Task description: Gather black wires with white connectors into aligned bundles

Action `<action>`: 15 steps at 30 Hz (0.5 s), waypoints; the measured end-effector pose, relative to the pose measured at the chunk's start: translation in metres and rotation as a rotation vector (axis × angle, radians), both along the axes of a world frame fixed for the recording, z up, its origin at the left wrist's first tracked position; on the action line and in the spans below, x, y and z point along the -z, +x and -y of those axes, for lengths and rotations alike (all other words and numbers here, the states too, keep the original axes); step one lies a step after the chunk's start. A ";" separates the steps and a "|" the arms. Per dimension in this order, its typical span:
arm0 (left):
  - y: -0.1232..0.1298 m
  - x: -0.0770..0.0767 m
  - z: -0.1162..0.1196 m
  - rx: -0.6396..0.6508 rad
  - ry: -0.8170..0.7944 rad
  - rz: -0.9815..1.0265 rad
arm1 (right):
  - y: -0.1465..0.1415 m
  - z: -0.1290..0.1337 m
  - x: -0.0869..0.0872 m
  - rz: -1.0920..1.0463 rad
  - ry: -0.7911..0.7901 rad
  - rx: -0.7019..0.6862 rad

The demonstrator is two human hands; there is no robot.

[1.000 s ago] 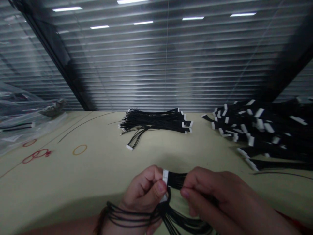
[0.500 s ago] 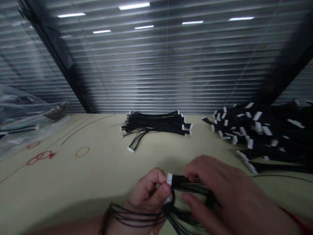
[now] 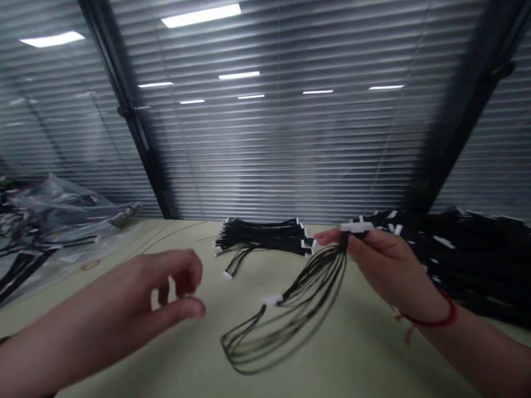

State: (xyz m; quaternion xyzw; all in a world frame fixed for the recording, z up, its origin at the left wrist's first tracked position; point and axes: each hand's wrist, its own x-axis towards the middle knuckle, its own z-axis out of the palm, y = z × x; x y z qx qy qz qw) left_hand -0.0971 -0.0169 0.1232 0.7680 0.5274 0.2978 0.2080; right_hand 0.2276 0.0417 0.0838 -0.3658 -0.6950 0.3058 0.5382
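R hand (image 3: 394,271) clenched on a white multi-pin connector (image 3: 355,226), thumb & fingers closed round it, held up in the air above the table, right of center. Red string bracelet (image 3: 431,318) on that wrist. The connector ends a black wire harness (image 3: 315,293): thin wires drop from the grip in a loose, blurred loop, w/ a 2nd white connector (image 3: 271,300) hanging partway along, down-left of the R hand. Wires fan out again past it & curve round at the bottom of the loop; can't tell if the low end touches the tabletop.

L hand (image 3: 136,293) open, fingers loosely curled, holds nothing, hovers left of the loop & well apart from the R hand.

Behind, on the pale green tabletop (image 3: 352,359): a neat bundle of black wire harnesses (image 3: 261,237) w/ white connectors at the ends, just beyond the loop. Bigger heap of harnesses (image 3: 464,249) on the right, partly behind the R hand. Clear plastic bags (image 3: 62,221) w/ black wires inside at far left. Slatted blinds (image 3: 290,149) behind the table.
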 end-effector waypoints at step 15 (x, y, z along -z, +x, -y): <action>0.085 0.060 -0.022 0.432 0.033 -0.181 | -0.006 0.024 -0.050 -0.740 -0.229 -0.182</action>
